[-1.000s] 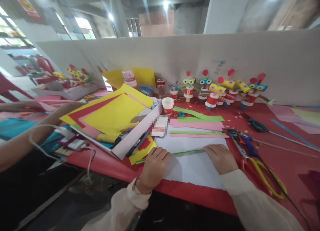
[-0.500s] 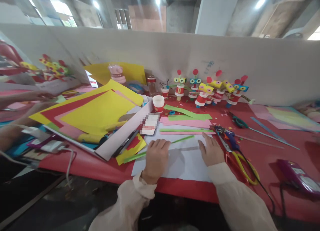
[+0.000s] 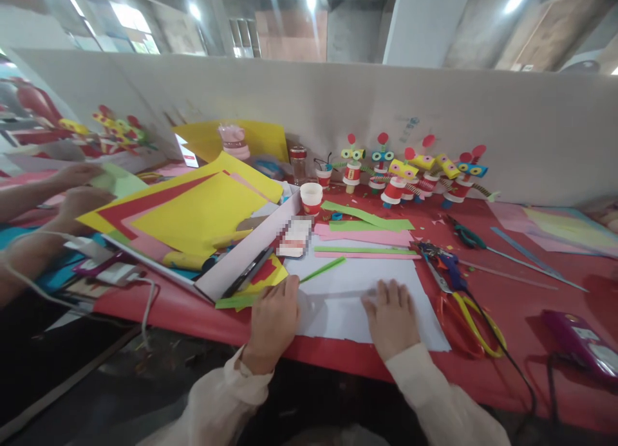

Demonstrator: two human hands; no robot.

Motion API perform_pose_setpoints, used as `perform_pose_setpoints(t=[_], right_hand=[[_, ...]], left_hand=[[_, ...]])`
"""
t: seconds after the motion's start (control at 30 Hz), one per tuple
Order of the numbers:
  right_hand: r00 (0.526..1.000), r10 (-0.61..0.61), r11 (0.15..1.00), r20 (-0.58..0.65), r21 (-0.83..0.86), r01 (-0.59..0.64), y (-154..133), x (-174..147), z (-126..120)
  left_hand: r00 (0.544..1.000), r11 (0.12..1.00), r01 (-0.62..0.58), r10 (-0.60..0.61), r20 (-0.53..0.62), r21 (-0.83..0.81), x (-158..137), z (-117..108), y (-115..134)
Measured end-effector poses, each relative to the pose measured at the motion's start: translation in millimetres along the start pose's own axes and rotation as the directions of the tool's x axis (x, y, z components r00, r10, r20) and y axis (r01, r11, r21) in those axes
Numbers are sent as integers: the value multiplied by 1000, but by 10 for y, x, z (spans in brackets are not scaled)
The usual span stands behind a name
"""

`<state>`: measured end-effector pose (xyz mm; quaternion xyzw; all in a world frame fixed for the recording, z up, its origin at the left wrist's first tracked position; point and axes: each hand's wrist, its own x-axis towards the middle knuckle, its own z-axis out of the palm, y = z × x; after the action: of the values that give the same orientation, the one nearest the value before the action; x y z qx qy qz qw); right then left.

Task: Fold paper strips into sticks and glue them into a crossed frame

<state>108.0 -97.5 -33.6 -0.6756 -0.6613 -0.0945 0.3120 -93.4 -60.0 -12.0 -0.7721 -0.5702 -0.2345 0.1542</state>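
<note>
My left hand [image 3: 275, 317] is closed over a green paper strip [image 3: 324, 269], which sticks out on both sides of the fist. Its upper end slants over the white paper sheet [image 3: 333, 311]. On that sheet rests my right hand [image 3: 392, 318], fingers spread, with nothing visible in its grip. Beyond the hands lie a thin green strip [image 3: 362, 250] and a thin pink strip [image 3: 360, 255], side by side. Wider green paper pieces [image 3: 381, 224] and a pink piece [image 3: 360, 236] are behind them. A partly blurred phone-shaped object [image 3: 295, 237] sits past my left hand.
On the right are yellow-handled scissors [image 3: 476, 327], a blue glue gun [image 3: 449, 269], pliers [image 3: 466, 232] and a purple device [image 3: 579, 343]. Paper-cup figures [image 3: 352, 172] stand by the partition. At left, a box [image 3: 248, 246] bears coloured sheets [image 3: 203, 208]; another person's hands [image 3: 82, 188] work beyond.
My left hand has moved left and closer to the table's front edge, taking the green strip along. My right hand has slid left and nearer to me across the white sheet.
</note>
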Motion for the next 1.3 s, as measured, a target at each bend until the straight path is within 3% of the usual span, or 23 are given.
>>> perform_pose_setpoints(t=[0.03,0.07,0.1,0.17,0.2,0.27,0.33,0.37,0.4,0.43,0.47,0.5,0.53,0.57,0.6,0.67,0.7,0.73,0.87,0.93,1.0,1.13,1.3], right_hand=[[999,-40,999,29,29,39,-80,-51,6],[982,-168,979,87,133,156,-190,-117,-8],[918,-360,906,166,299,301,-301,-179,-40],[709,-674,650,207,622,437,-431,-233,-132],[722,-647,659,244,656,368,-423,-208,-173],[862,-415,814,292,542,209,-293,-77,-194],[979,-107,961,173,272,57,-163,60,-124],[995,-2,988,100,152,-13,-152,87,-70],[998,12,994,58,106,-18,-185,72,-19],[989,-118,983,83,150,105,-255,16,21],[933,-340,915,120,273,298,-347,-73,40],[818,-565,770,107,424,477,-439,-178,33],[673,-740,565,0,544,621,-511,-284,2],[594,-799,443,-88,582,682,-550,-377,-50],[644,-758,493,-100,558,668,-550,-451,-116],[867,-498,819,36,349,456,-456,-543,-252],[933,-356,915,57,222,336,-386,-575,-306],[952,-305,940,33,172,295,-319,-607,-347],[885,-463,833,42,362,418,-185,-776,-416],[887,-458,830,56,384,404,-149,-814,-448],[921,-387,860,44,377,343,-72,-754,-493],[975,-220,922,17,332,202,179,-344,-510],[915,-401,912,-45,71,404,298,289,-211]], left_hand=[[1000,999,30,-30,-8,-18,-31,20,-12],[997,996,75,-76,-15,-42,-54,42,-24],[992,990,124,-125,-21,-66,-71,63,-37],[982,977,180,-185,-36,-114,-89,89,-61],[981,974,177,-187,-59,-140,-94,92,-69],[976,976,130,-157,-148,-177,-100,81,-67],[966,985,43,-83,-245,-167,-98,51,-47],[958,990,0,-40,-284,-140,-93,27,-36],[951,994,-35,0,-309,-108,-83,-5,-28],[944,995,-58,28,-330,-80,-68,-46,-25],[936,996,-63,38,-350,-62,-45,-96,-27],[927,997,-56,32,-372,-53,-14,-153,-32],[918,997,-52,26,-395,-56,29,-210,-35],[909,996,-58,26,-415,-65,81,-260,-32],[901,993,-84,42,-432,-78,142,-296,-17],[890,974,-195,128,-437,-112,269,-295,60],[888,959,-252,175,-424,-132,325,-252,122],[894,941,-299,220,-392,-155,367,-185,196],[894,865,-446,416,-169,-230,388,183,485],[885,851,-464,455,-95,-247,342,306,560],[885,855,-458,464,-35,-245,305,342,583],[871,860,-445,480,102,-248,328,267,569],[878,847,-437,474,59,-303,384,239,559]])
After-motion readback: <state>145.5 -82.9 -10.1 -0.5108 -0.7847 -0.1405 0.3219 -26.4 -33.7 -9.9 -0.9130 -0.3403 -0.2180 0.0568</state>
